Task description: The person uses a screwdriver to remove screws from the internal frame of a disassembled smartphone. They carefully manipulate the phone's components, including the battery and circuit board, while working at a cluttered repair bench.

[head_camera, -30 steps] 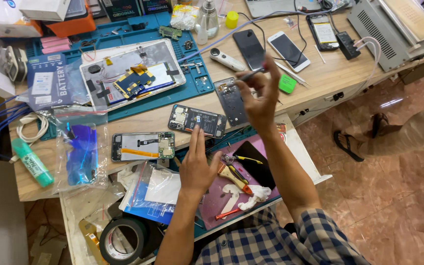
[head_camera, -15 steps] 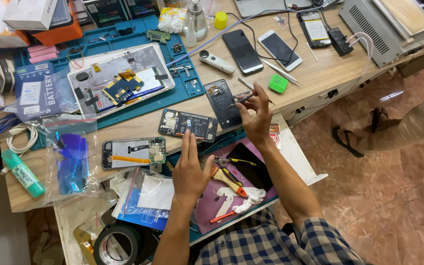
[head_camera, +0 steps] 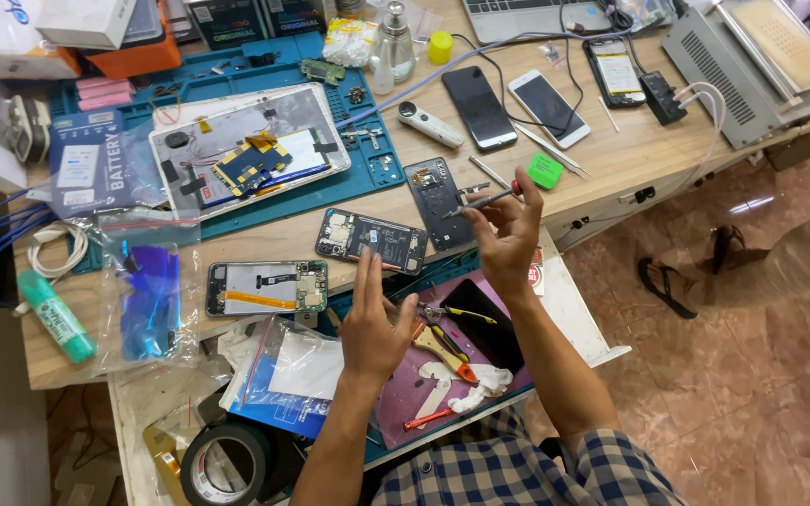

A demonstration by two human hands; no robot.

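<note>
My right hand [head_camera: 508,234] is raised over the desk edge and grips a thin screwdriver [head_camera: 480,200] with a red end, its tip pointing left above an opened dark phone [head_camera: 436,199]. My left hand [head_camera: 374,323] hovers flat with fingers spread, holding nothing, just below another opened phone [head_camera: 372,239] lying at an angle. A third opened phone [head_camera: 267,287] with an orange strip lies to the left. Under both hands is a pull-out tray [head_camera: 574,309] with a purple mat, a black phone [head_camera: 485,323] and small tools.
A blue work mat [head_camera: 377,173] carries an opened white tablet [head_camera: 250,150]. Two intact phones [head_camera: 513,105], a laptop, a grey machine [head_camera: 761,61], a dispenser bottle [head_camera: 394,42], plastic bags [head_camera: 147,290], a green tube [head_camera: 56,317] and a tape roll [head_camera: 227,464] lie around. Sandals [head_camera: 686,272] sit on the floor.
My right hand has come down from near the phones at the back and now holds the screwdriver low over the dark opened phone. My left hand has stayed put, fingers spread.
</note>
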